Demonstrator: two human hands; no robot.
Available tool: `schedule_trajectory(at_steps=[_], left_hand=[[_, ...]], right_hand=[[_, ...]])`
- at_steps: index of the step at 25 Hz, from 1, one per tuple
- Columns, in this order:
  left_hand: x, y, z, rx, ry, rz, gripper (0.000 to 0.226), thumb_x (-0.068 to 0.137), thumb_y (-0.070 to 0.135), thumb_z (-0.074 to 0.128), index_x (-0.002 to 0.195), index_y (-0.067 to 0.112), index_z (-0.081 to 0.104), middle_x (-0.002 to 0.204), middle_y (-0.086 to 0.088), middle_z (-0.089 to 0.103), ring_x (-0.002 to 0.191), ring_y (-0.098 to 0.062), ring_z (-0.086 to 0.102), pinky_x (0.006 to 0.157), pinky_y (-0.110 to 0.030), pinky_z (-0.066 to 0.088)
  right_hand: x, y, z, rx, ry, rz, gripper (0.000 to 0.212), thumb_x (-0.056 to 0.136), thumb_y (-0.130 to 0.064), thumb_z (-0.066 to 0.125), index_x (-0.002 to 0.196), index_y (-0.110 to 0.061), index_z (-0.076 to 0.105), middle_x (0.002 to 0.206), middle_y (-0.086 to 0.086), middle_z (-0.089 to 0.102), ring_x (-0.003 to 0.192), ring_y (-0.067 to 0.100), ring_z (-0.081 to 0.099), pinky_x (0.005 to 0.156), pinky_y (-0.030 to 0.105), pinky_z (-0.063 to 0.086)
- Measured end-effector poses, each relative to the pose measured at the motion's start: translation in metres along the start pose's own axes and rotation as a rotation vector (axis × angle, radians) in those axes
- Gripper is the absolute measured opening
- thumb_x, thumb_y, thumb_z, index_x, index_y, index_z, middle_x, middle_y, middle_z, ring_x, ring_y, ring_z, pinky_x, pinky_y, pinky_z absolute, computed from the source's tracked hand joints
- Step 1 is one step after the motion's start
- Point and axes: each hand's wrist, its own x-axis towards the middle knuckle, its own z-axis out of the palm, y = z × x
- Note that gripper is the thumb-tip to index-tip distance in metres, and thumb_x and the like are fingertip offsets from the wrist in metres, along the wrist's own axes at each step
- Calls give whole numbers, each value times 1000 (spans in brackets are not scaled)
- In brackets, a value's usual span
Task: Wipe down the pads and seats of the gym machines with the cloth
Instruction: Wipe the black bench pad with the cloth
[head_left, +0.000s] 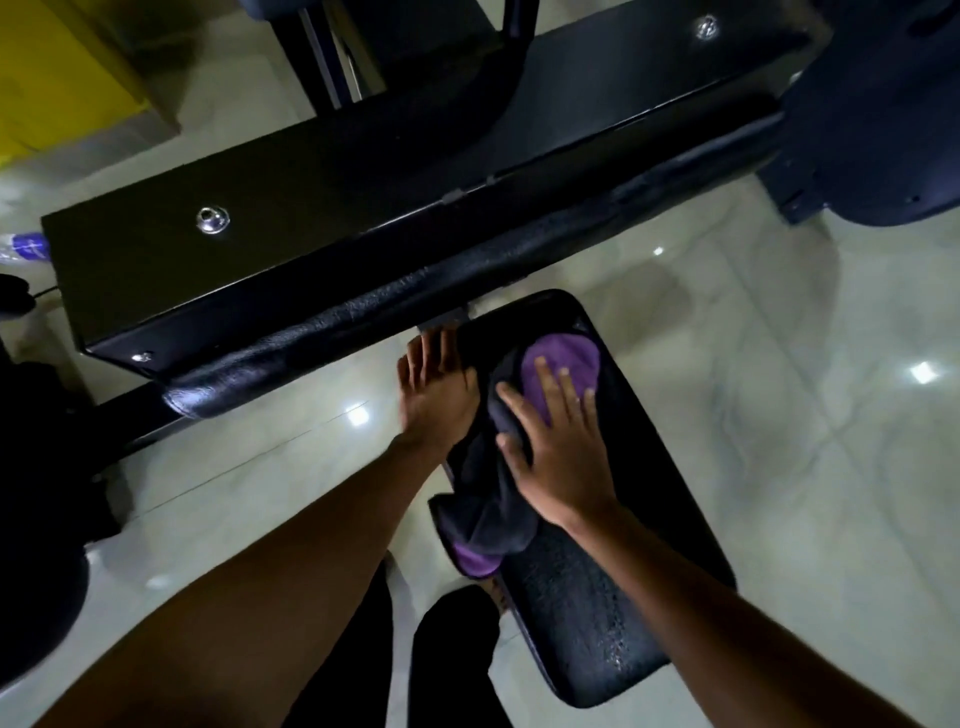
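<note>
The right hand (558, 447) lies flat on the cloth (563, 358), fingers straight and spread, palm pressing it down; nothing is curled round it. The left hand (436, 389) is also opened out, fingers straight and close together, resting against the far left edge of the seat (587, 613) just beside the cloth. Whether its fingertips hook under that edge cannot be told. Both forearms are bare.

There is one cloth, purple on one face and dark grey on the other. It is bunched along the left half of the seat, with a purple patch showing under the right fingers and a second purple corner at its near end. The seat is a single black padded rectangle with rounded corners and a grained surface, and its right and near parts are uncovered.

Beyond the hands a long black pad (363, 322) runs slantwise across the view, just past the far end of the seat. Behind it is a flat black panel (311, 192) with two domed chrome bolts, one on the left (212, 219) and one at the far right (705, 26), and a smaller screw (143, 356) at its near left corner.

Below lies a glossy pale tiled floor (779, 364) carrying several bright reflections. Two dark trouser legs (452, 649) show between the arms. A yellow surface (62, 67) fills the upper left corner.
</note>
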Motion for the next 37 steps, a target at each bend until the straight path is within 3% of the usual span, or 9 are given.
schedule_trajectory(at_steps=[6, 12, 18, 22, 27, 29, 32, 34, 37], left_hand=[[6, 3, 14, 84, 25, -30, 58, 90, 38, 30, 138, 14, 52, 121, -12, 59, 108, -32, 54, 87, -45, 45], [9, 3, 16, 103, 36, -44, 56, 91, 37, 33, 140, 15, 51, 120, -9, 59, 107, -29, 54, 90, -43, 45], [11, 2, 17, 86, 101, -24, 54, 94, 36, 31, 133, 11, 59, 117, -14, 64, 104, -33, 59, 86, -44, 49], [7, 3, 13, 114, 48, -25, 62, 88, 41, 30, 141, 14, 48, 125, -13, 57, 111, -32, 53, 92, -44, 46], [6, 5, 11, 92, 59, -20, 60, 89, 38, 32, 140, 12, 49, 123, -15, 58, 110, -33, 54, 91, -45, 45], [7, 4, 12, 102, 59, -19, 61, 88, 38, 31, 139, 10, 50, 121, -17, 59, 109, -35, 55, 90, -46, 46], [6, 3, 12, 102, 34, -21, 65, 89, 39, 27, 141, 8, 49, 125, -20, 59, 113, -38, 56, 92, -48, 47], [6, 4, 13, 97, 58, -24, 63, 88, 36, 30, 141, 8, 50, 123, -19, 60, 111, -37, 56, 91, -47, 46], [6, 5, 14, 92, 117, -11, 57, 87, 32, 36, 135, 8, 54, 115, -17, 62, 103, -34, 58, 85, -43, 46]], right_hand=[[103, 15, -23, -97, -94, -140, 61, 96, -59, 31, 155, -43, 31, 167, 10, 24, 153, 35, 21, 123, 56, 19], [88, 35, -29, 19, -12, 108, 67, 94, -64, 37, 156, -41, 29, 167, 13, 21, 152, 41, 21, 122, 59, 22], [144, 1, -30, 11, 46, -49, 50, 86, -57, 47, 124, -27, 60, 134, 14, 58, 123, 44, 55, 107, 60, 38], [91, 20, -50, -50, -92, -59, 104, 79, -90, 34, 159, -25, 26, 165, 23, 18, 152, 42, 17, 122, 61, 10], [43, 24, -55, -128, -352, -258, 150, 52, -96, 62, 161, -25, -13, 166, 26, -13, 155, 38, -7, 125, 57, -2], [46, 19, -48, -121, -324, -253, 143, 55, -84, 75, 163, -23, 4, 165, 28, 9, 151, 41, 17, 125, 52, 18], [64, 24, -51, -93, -14, -245, 84, 73, -60, 78, 141, -18, 52, 135, 17, 54, 111, 36, 60, 90, 41, 53], [76, 35, -53, -77, 142, -186, 60, 75, -48, 78, 120, -13, 60, 116, 13, 58, 99, 34, 60, 84, 41, 52], [79, 32, -41, 24, 70, -96, 62, 76, -44, 77, 124, -13, 52, 137, 21, 44, 128, 46, 45, 106, 53, 44]])
